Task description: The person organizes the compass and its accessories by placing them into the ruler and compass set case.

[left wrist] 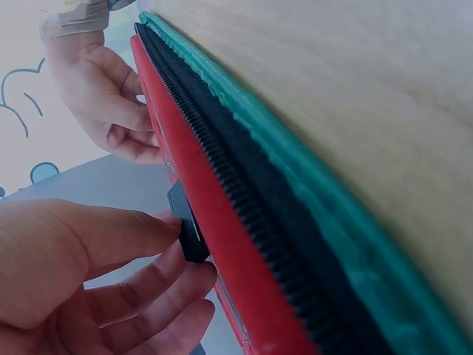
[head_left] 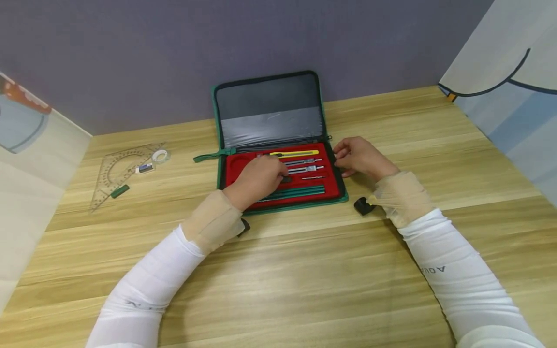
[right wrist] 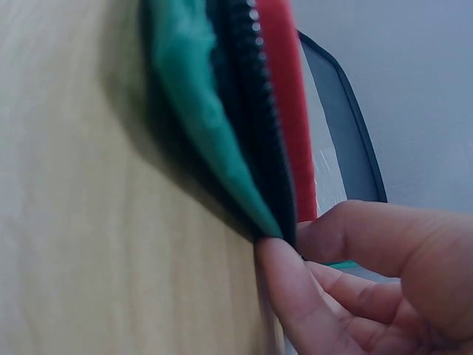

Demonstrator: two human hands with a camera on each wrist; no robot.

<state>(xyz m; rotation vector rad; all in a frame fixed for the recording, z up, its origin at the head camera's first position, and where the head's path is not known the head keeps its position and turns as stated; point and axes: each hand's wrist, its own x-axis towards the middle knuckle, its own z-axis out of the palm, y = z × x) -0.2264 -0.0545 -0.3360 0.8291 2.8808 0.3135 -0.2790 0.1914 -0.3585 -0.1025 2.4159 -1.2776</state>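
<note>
An unzipped green drawing-instrument case (head_left: pixel 290 207) lies with its lid raised, showing a red tray (head_left: pixel 332 186). My left hand (head_left: pixel 259 177) is over the tray and pinches a small black piece with bevelled corners (left wrist: pixel 189 225) between thumb and fingers, right at the tray's surface; its exact kind I cannot tell. My right hand (head_left: pixel 358 157) grips the case's right edge, thumb and finger on either side of the zipper border (right wrist: pixel 270 140). In the tray lie a yellow utility knife (head_left: pixel 296 154), metal compasses (head_left: pixel 306 169) and green pencils (head_left: pixel 300 192), partly covered by my left hand.
Left of the case, a clear set square (head_left: pixel 104 180) lies on the wooden table (head_left: pixel 296 280) with a tape roll (head_left: pixel 160 156), an eraser (head_left: pixel 145 168) and a small green block (head_left: pixel 120 191). Behind the raised lid (head_left: pixel 270 101) stands a grey wall (head_left: pixel 152 63).
</note>
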